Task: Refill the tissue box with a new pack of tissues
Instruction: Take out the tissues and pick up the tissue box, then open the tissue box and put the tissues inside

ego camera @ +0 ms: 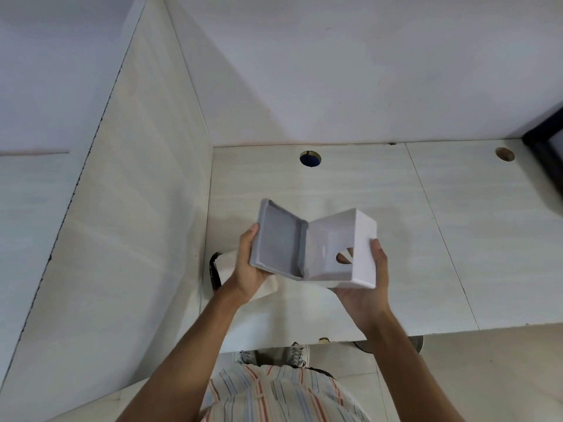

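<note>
Above the pale desk at frame centre, I hold the open, empty tissue box, probably light, stiff and slick, its mouth facing me, my right hand cupping its body, my left hand gripping the swung-out lid, hinge running up-frame.

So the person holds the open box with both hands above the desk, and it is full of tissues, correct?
Not quite. The box is empty: the head view shows its bare inside and the round hole in its wall. The rest holds: the left hand grips the swung-open lid, the right hand supports the body, above the desk.
</note>
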